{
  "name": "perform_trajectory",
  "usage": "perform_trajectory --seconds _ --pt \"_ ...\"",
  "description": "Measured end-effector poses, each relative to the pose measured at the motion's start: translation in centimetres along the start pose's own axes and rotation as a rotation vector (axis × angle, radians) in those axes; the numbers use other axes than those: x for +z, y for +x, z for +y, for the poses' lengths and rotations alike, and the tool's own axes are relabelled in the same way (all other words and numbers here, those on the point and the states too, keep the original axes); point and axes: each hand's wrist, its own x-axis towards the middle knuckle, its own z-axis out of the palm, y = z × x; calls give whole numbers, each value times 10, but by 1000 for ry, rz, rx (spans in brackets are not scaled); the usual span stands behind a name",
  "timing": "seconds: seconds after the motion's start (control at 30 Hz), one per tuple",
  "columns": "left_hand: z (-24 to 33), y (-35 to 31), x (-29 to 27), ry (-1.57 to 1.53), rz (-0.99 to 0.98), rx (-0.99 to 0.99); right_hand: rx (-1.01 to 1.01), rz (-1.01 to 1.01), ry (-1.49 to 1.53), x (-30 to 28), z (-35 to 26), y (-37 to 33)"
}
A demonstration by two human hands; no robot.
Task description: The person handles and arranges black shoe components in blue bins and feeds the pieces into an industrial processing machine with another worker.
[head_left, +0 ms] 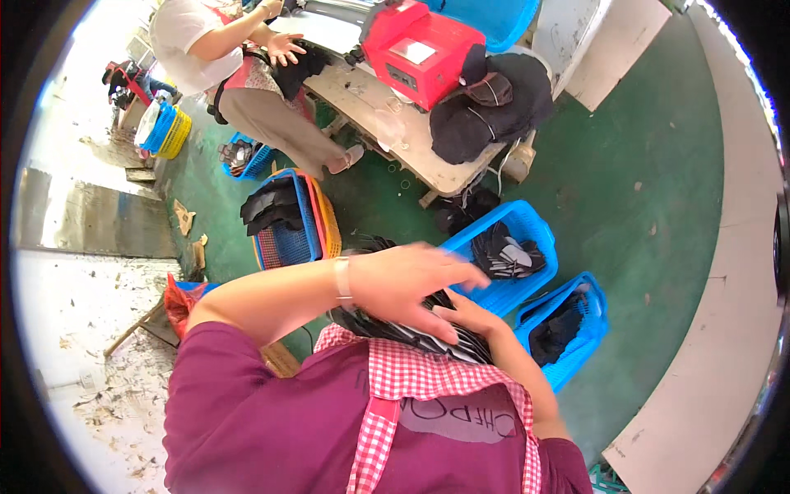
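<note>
In the head view, the left hand (pixel 407 284) is over a stack of thin black sheet pieces (pixel 387 331) with pale edges, held against the checked apron (pixel 448 375); its thumb and fingers are spread apart. The right hand (pixel 471 315) is at the stack's far right edge; it is partly covered, so I cannot tell whether its fingers are clamped on the pieces. Just beyond, a blue plastic basket (pixel 550 247) on the floor holds similar pieces. On the table (pixel 411 156) sits a red machine (pixel 448 62), with a tied black bundle (pixel 469 136) at the right-hand near corner.
</note>
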Motion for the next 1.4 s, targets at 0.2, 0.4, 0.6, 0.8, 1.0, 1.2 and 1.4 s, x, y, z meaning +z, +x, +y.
perform_trajectory --seconds 0.2,0.4,0.6,0.8,1.0,1.2,1.4 --pt "-166 -16 65 -740 -710 -305 152 -93 -186 6 -21 81" --pt "-250 -129 57 -749 -378 -351 173 -378 -156 -42 -116 173" --pt "-276 -226 -5 -909 -206 -523 -182 918 -1359 -132 -86 322" --pt "-323 -294 19 -1100 -75 -501 8 818 -2029 -169 -111 397" --pt "-329 -302 -10 -1240 33 -513 325 606 -1944 -186 -116 423" --pt "-336 -299 -26 -1260 62 -520 86 792 -1578 -141 -160 400" --pt "-364 -300 6 -1084 77 -507 -498 763 -113 -90 -223 434"
